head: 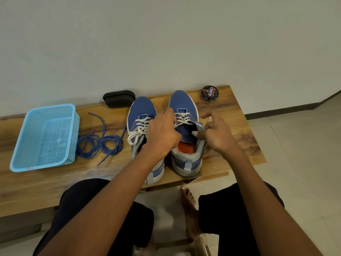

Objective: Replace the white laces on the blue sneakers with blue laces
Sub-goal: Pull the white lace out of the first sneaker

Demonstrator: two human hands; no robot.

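step: taking white laces (181, 118) out of right blue mesh sneaker (184, 130) on wooden table (239, 130) | left hand (162, 132) pinches lace | right hand (217, 134) grips collar | next: pull lace free; coiled blue laces (99, 144) wait beside

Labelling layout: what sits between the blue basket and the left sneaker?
Head view: the coiled blue laces lie on the table between the basket and the left sneaker.

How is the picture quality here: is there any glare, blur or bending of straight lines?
Head view: soft, even light; a faint sheen on the table beside the right hand. The wide lens bends the table edge and wall line. The left hand, white laces and blue laces look reasonably sharp.
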